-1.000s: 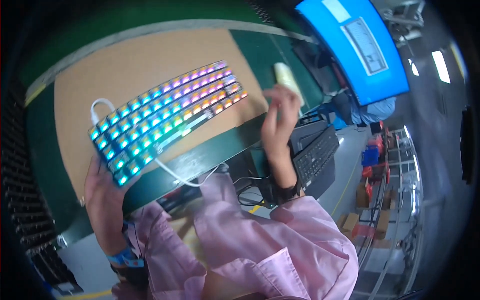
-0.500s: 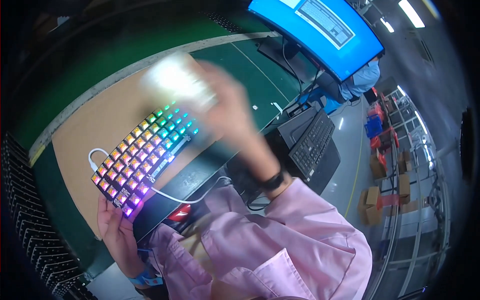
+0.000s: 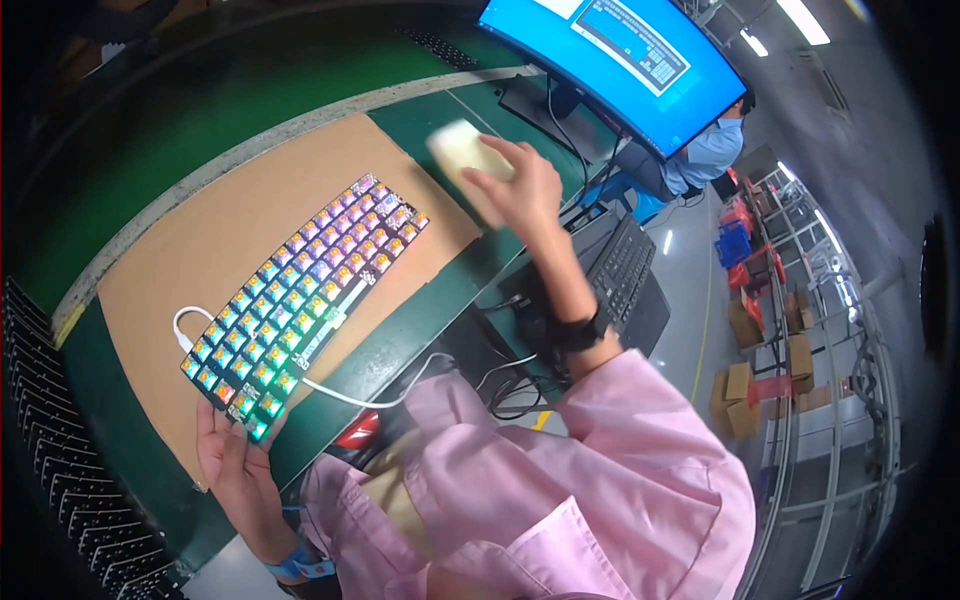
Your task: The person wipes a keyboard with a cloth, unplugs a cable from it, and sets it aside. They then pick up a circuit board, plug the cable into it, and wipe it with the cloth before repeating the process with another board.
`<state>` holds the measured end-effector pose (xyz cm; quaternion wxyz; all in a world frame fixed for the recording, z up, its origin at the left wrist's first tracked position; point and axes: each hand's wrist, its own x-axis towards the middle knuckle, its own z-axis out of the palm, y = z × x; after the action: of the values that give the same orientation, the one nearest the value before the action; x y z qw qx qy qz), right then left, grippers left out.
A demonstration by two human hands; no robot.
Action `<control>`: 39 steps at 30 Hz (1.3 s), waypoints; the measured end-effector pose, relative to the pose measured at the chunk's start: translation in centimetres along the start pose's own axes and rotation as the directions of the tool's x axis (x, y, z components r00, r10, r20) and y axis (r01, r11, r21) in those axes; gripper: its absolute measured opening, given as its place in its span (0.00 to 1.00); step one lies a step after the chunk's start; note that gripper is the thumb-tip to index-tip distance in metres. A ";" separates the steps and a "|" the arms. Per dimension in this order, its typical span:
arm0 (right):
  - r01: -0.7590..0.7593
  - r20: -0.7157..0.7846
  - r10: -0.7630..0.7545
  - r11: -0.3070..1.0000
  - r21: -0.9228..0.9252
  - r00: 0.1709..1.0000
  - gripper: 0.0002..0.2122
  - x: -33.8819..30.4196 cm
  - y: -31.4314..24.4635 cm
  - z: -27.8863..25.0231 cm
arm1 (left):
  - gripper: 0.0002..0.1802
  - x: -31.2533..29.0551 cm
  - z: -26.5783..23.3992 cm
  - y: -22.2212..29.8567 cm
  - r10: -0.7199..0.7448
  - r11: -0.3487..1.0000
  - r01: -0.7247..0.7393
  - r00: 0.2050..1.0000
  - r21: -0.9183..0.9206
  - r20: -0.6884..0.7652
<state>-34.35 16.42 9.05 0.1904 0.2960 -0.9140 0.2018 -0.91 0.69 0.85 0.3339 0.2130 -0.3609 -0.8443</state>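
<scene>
A compact keyboard without keycaps (image 3: pixel 290 295), its switches glowing green, orange and purple, lies at a slant over a brown cardboard sheet (image 3: pixel 170 270). My left hand (image 3: pixel 237 455) grips its near left end, thumb on the near side and fingers partly hidden beneath. Off to the right of the keyboard, my right hand (image 3: pixel 527 190) is raised, fingers closed around a pale cream block (image 3: pixel 468 158). Motion blurs the block, so I cannot make out its exact kind. It is apart from the keyboard. A white cable (image 3: pixel 355 402) runs at the keyboard's near edge.
A monitor (image 3: pixel 620 70) stands at the back right, with a black keyboard (image 3: pixel 625 265) on the right. Racks of black keyboard parts (image 3: pixel 75 460) line the left. A red object (image 3: pixel 357 432) lies at the table's near edge. A seated person (image 3: pixel 690 155) is beyond the monitor.
My right hand has moved right with the pale block, away from over the keyboard's far end, which now shows. The key lights have changed colour. My left hand stays at the near end.
</scene>
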 end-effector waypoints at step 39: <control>0.286 0.280 -0.518 0.761 0.583 0.808 0.37 -3.3 0.3 5.5 | 0.49 -1.6 1.5 1.7 0.217 0.739 -0.174 0.976 0.651 0.015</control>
<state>-33.34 15.55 2.82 -0.0597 0.5661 -0.7567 0.3216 0.05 1.67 3.28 0.3374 0.3022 -0.6402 -0.6205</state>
